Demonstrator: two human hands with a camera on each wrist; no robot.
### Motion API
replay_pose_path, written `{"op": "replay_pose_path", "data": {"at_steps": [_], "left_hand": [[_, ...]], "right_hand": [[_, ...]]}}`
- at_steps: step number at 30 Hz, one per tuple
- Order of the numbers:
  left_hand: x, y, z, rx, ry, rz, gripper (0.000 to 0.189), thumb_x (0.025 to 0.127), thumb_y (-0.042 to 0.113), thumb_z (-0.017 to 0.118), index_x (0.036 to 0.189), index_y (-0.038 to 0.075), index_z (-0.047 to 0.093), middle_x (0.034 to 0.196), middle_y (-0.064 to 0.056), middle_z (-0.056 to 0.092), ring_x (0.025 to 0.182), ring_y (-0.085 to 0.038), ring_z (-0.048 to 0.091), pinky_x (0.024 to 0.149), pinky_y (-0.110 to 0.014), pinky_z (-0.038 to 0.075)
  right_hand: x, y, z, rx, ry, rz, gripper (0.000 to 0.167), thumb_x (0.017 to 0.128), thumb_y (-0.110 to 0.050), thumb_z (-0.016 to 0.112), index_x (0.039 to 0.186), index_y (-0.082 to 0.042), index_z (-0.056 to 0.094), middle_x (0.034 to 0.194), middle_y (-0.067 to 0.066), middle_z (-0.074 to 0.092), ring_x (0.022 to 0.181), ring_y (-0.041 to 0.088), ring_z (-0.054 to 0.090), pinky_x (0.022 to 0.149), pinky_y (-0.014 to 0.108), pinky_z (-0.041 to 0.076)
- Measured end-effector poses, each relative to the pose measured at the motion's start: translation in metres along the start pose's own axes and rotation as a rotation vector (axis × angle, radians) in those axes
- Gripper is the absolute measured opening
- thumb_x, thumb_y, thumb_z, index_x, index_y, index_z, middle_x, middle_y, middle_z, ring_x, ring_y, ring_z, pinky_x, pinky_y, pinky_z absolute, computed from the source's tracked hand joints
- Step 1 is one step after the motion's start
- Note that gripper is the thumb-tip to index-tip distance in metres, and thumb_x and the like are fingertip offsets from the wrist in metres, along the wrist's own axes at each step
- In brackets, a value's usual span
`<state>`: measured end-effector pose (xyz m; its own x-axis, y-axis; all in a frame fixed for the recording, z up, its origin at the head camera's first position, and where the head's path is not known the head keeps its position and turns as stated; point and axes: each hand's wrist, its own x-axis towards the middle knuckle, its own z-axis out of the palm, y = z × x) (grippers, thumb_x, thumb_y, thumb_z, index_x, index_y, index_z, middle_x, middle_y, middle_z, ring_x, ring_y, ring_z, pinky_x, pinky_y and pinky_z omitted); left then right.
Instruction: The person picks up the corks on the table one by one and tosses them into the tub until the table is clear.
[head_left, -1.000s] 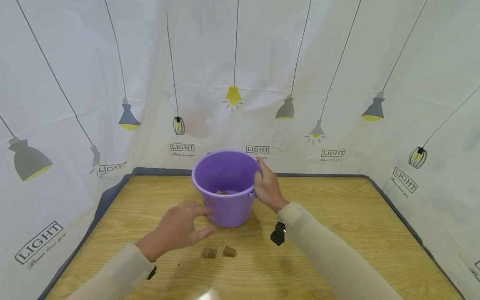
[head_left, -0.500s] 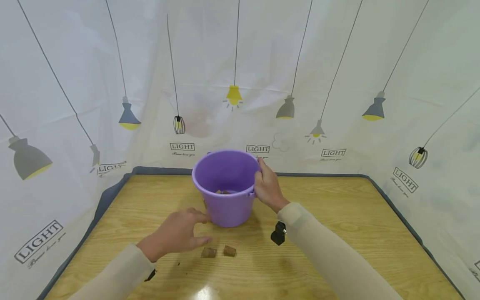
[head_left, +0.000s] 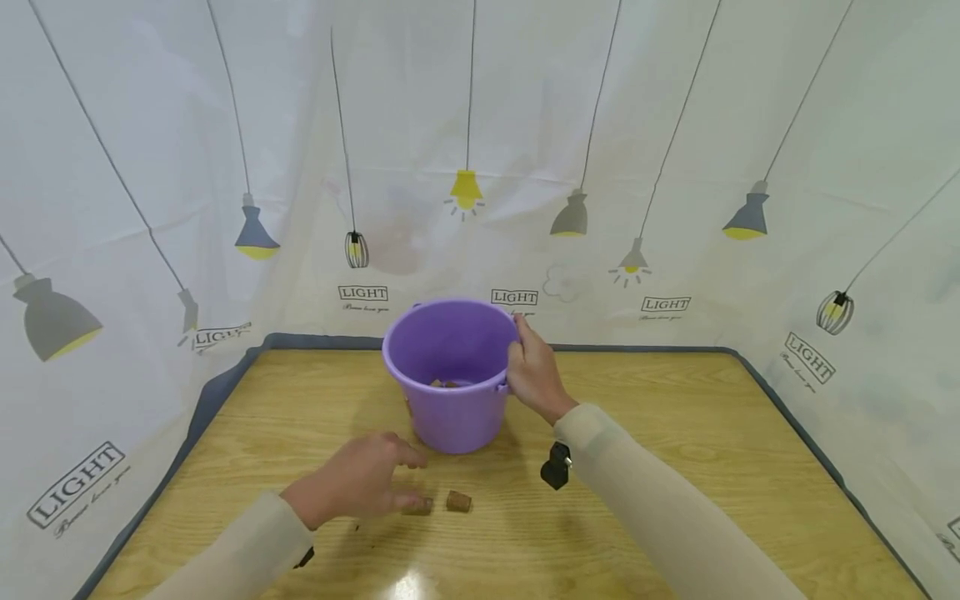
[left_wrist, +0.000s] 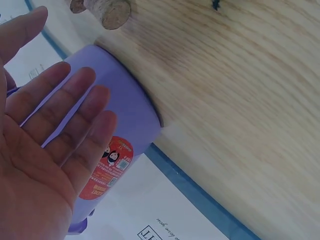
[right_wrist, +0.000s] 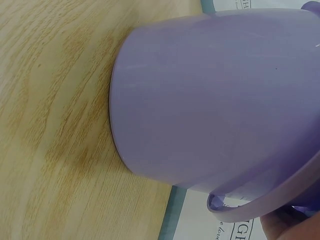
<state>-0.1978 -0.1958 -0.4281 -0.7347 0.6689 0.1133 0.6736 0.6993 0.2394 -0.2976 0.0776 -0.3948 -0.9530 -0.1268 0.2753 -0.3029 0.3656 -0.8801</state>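
Note:
A purple bucket stands upright on the wooden table, with several brown pieces at its bottom. My right hand grips the bucket's right rim; the handle hangs along that side in the right wrist view. In front of the bucket lie two corks, a right one and a left one. My left hand is over the table with its fingers extended, its thumb overlapping the left cork in the head view. Nothing lies in its palm in the left wrist view, where a red label shows on the bucket.
A white cloth printed with lamps surrounds the wooden table at the back and sides. Small dark specks lie on the table left of the corks. A dark blue border runs along the table's back edge.
My left hand has lowered toward the front of the table, away from the bucket's side, and its thumb now covers part of the left cork. The right hand and bucket stay put.

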Motion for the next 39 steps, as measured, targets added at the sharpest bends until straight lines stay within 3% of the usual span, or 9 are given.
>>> {"op": "replay_pose_path", "data": {"at_steps": [9, 13, 17, 24, 33, 39], "left_hand": [[0.001, 0.001, 0.007, 0.053, -0.038, 0.03, 0.034, 0.081, 0.037, 0.084, 0.106, 0.014, 0.079, 0.104, 0.002, 0.077, 0.09, -0.014, 0.069, 0.079, -0.036, 0.06], [0.001, 0.0, 0.009, 0.064, -0.047, 0.048, 0.03, 0.08, 0.034, 0.085, 0.102, 0.015, 0.078, 0.097, 0.003, 0.076, 0.086, -0.012, 0.068, 0.076, -0.034, 0.059], [0.002, -0.002, 0.013, 0.062, -0.053, 0.066, 0.021, 0.079, 0.032, 0.086, 0.091, 0.017, 0.076, 0.088, 0.006, 0.074, 0.08, -0.008, 0.065, 0.071, -0.032, 0.058], [0.003, -0.001, 0.018, 0.04, -0.068, 0.052, 0.015, 0.079, 0.028, 0.085, 0.081, 0.02, 0.073, 0.083, 0.011, 0.072, 0.075, -0.005, 0.062, 0.068, -0.028, 0.057], [0.003, 0.002, 0.02, 0.028, -0.072, 0.057, 0.026, 0.08, 0.023, 0.084, 0.068, 0.024, 0.061, 0.067, 0.02, 0.054, 0.06, 0.0, 0.046, 0.052, -0.021, 0.043], [0.001, 0.0, 0.024, 0.018, -0.064, 0.052, 0.036, 0.084, 0.022, 0.08, 0.062, 0.027, 0.052, 0.064, 0.02, 0.046, 0.059, 0.0, 0.043, 0.053, -0.021, 0.04]], "right_hand": [[0.002, 0.002, 0.001, -0.005, -0.003, 0.001, 0.06, 0.107, -0.014, 0.031, 0.165, -0.012, 0.018, 0.161, 0.017, 0.037, 0.054, 0.021, 0.058, 0.055, 0.049, 0.06], [0.002, 0.001, 0.0, -0.014, 0.001, -0.008, 0.059, 0.107, -0.014, 0.031, 0.165, -0.011, 0.019, 0.16, 0.017, 0.038, 0.053, 0.021, 0.058, 0.054, 0.047, 0.06], [0.002, 0.0, 0.0, -0.032, 0.01, -0.025, 0.059, 0.107, -0.013, 0.031, 0.164, -0.009, 0.02, 0.159, 0.018, 0.039, 0.053, 0.021, 0.058, 0.049, 0.037, 0.058], [0.002, 0.0, 0.0, -0.051, 0.017, -0.035, 0.059, 0.106, -0.013, 0.032, 0.164, -0.007, 0.021, 0.159, 0.018, 0.039, 0.053, 0.021, 0.058, 0.05, 0.035, 0.057], [0.001, 0.0, 0.0, -0.046, 0.014, -0.026, 0.059, 0.106, -0.014, 0.032, 0.164, -0.008, 0.021, 0.159, 0.018, 0.04, 0.053, 0.02, 0.057, 0.049, 0.036, 0.057], [0.001, 0.0, 0.001, -0.052, 0.02, -0.025, 0.059, 0.106, -0.013, 0.032, 0.164, -0.008, 0.021, 0.158, 0.018, 0.041, 0.053, 0.02, 0.057, 0.05, 0.036, 0.057]]}}
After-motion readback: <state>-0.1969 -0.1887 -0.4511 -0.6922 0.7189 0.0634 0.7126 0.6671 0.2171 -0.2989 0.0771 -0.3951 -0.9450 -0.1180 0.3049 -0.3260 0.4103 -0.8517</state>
